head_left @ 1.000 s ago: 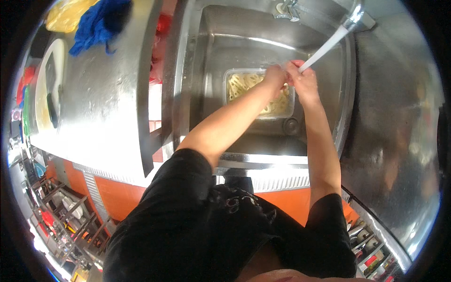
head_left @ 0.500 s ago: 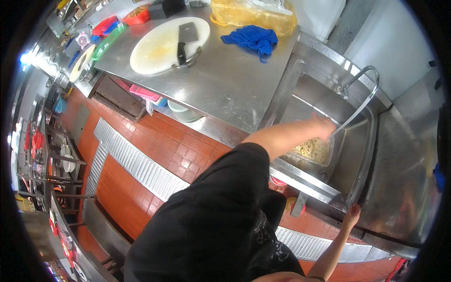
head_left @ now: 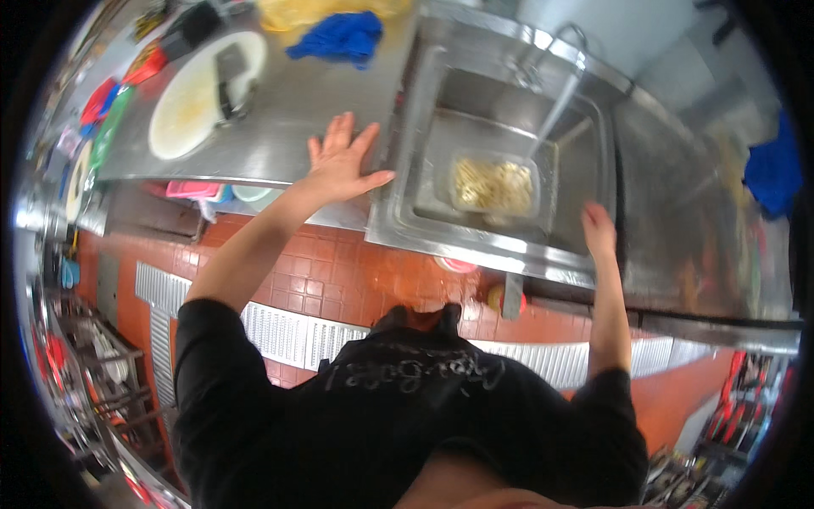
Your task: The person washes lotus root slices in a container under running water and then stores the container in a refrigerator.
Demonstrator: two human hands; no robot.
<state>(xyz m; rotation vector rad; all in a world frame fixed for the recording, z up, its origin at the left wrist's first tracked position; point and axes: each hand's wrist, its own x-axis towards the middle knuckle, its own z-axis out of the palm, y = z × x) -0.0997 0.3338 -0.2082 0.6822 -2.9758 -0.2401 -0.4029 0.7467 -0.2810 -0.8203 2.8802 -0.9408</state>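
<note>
My left hand (head_left: 341, 163) is spread flat, fingers apart, over the steel counter beside the sink's left rim, with nothing in it. My right hand (head_left: 599, 227) is at the sink's front right edge; its fingers look curled but are blurred. In the steel sink (head_left: 475, 95) sits a clear rectangular tub (head_left: 452, 202) of pale sliced lotus root (head_left: 490, 182). A stream of water (head_left: 555, 114) runs from the curved faucet (head_left: 570, 32) down to the tub's right side. Neither hand touches the tub.
On the counter (head_left: 297, 110) lie a white round cutting board (head_left: 180, 114) with a cleaver (head_left: 227, 76) on it, and a blue cloth (head_left: 341, 38). A yellow bag (head_left: 318, 10) is behind the cloth. Metal grating (head_left: 280, 335) crosses the red tiled floor (head_left: 288, 263).
My left hand has moved from above the tub leftward to the counter. My right hand remains near the sink's front right edge. The view has turned, and the tub now shows fully.
</note>
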